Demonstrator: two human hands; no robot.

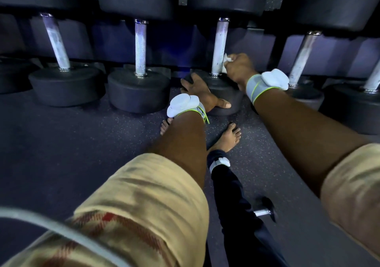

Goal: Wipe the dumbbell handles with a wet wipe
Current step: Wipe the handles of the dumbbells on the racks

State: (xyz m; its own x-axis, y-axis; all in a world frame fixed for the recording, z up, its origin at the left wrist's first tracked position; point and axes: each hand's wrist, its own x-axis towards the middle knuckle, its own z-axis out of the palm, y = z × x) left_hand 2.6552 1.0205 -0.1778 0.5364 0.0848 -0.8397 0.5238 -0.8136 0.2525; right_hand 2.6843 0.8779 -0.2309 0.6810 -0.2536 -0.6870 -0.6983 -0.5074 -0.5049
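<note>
At one o'clock, right hand (238, 67) pinches a wet wipe (226, 60) against a dumbbell handle (220, 44); left hand (202, 94) lies spread on its weight (230, 94). The bunched wipe may miss the handle's far side.

My right grip (238, 67) pinches a white wet wipe (226, 60) against the right side of a steel handle (220, 46), low down near its collar. That handle belongs to the third dumbbell from the left in a row along the far edge of the speckled floor (72, 143). My left grip (200, 92) rests spread on that dumbbell's near black head (228, 94), thumb pointing right. Each wrist wears a grey band with a white pod (274, 78). My bare feet (228, 137) stand on the floor just below the head. A small dumbbell (266, 210) lies on the floor near the bottom edge, beside my dark trouser leg (232, 194).
</note>
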